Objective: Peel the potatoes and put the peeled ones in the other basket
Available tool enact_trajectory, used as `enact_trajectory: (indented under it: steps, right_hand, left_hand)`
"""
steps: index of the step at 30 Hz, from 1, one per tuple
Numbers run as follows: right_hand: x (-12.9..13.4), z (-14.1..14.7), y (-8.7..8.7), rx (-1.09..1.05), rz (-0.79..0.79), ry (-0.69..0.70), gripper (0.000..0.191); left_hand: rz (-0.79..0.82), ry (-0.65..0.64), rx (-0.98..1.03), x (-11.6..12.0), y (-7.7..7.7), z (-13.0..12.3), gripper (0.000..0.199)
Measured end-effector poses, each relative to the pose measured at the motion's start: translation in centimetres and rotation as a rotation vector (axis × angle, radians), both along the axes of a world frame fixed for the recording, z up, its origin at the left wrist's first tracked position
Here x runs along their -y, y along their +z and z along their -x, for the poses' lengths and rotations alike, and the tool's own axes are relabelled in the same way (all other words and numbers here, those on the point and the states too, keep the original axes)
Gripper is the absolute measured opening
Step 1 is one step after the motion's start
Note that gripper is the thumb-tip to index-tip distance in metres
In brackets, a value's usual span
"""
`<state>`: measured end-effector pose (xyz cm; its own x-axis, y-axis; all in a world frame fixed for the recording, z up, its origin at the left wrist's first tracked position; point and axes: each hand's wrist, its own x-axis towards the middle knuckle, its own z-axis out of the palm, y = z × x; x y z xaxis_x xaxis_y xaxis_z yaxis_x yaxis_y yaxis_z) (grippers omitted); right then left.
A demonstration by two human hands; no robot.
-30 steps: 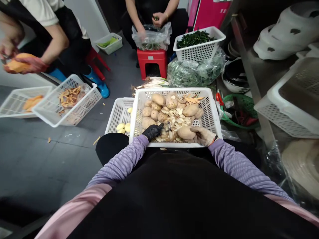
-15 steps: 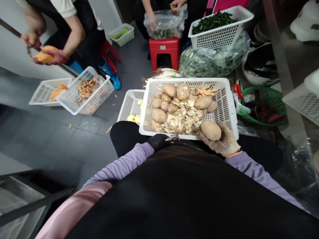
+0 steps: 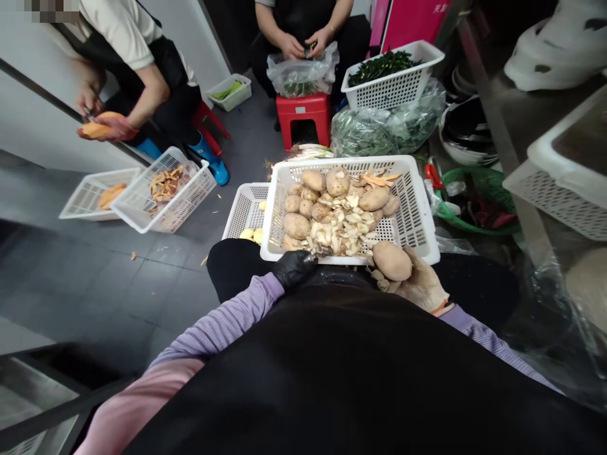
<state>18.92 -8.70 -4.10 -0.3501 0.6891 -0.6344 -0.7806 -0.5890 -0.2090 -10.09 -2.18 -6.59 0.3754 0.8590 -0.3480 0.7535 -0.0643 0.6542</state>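
Note:
A large unpeeled potato (image 3: 392,261) rests in my right hand (image 3: 417,281), which wears a soiled pale work glove and has its fingers curled under it. In a black glove, my left hand (image 3: 294,268) is closed around a metal peeler (image 3: 318,249) at the near rim of the white basket (image 3: 424,221). That basket sits across my lap. Several brown potatoes (image 3: 297,225) lie in its left and far parts, with pale potato peelings (image 3: 344,227) heaped in the middle and orange peel strips (image 3: 379,180) at the far side.
Left of my basket, a smaller white basket (image 3: 232,215) holds peeled yellow potatoes. A person at the left peels an orange vegetable (image 3: 102,126) above two white baskets. Another sits behind a red stool (image 3: 303,117). A green basket (image 3: 474,221) and metal shelving stand at my right.
The view has shifted a little. My left hand has raised the peeler over the basket's near rim. The potato in my right hand has turned slightly and stays near the front right corner.

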Motion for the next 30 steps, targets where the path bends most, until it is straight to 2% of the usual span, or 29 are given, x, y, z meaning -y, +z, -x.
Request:
enact_trajectory:
  steps: [3,6,7,9,12,15,20,23,26,28,30]
  right_hand:
    - [-0.9,0.4,0.7,0.095,-0.141,-0.188,0.031]
    - [-2.5,0.7,1.0,0.128,-0.225,-0.235,0.029]
    - [-3.2,0.7,1.0,0.127,-0.235,-0.251,0.030]
    - [-4.7,0.7,1.1,0.129,-0.245,-0.295,0.031]
    - [-6.8,0.7,0.9,0.145,-0.213,-0.356,0.029]
    - [-8.5,1.3,0.4,0.151,-0.123,-0.381,0.025]
    - [-10.1,3.0,-0.1,0.128,-0.069,-0.466,0.019]
    - [-10.4,3.4,-0.3,0.168,0.020,-0.466,0.012]
    - [-10.5,3.7,-0.4,0.230,0.032,-0.416,0.013]
    - [-10.6,4.0,-0.5,0.241,0.013,-0.407,0.012]
    - [-10.9,4.2,-0.8,0.244,0.004,-0.466,0.009]
  left_hand:
    - [-0.092,-0.006,-0.111,-3.5,2.4,-0.7,0.039]
    - [-0.142,-0.004,-0.445,-6.6,4.1,-2.0,0.055]
    - [-0.147,-0.016,-0.530,-7.1,4.4,-2.4,0.053]
    - [-0.170,-0.103,-0.573,-7.4,4.8,-3.3,0.043]
    - [-0.268,-0.243,-0.471,-6.8,5.0,-4.7,0.037]
    - [-0.326,-0.278,-0.445,-6.3,5.6,-6.7,0.032]
    - [-0.340,-0.366,-0.463,-6.6,6.7,-10.0,0.026]
    - [-0.414,-0.396,-0.497,-7.1,6.6,-11.6,0.029]
    - [-0.467,-0.436,-0.573,-7.9,5.6,-12.7,0.032]
    - [-0.486,-0.437,-0.611,-8.7,4.7,-12.7,0.035]
    - [-0.509,-0.433,-0.621,-9.5,3.8,-12.1,0.038]
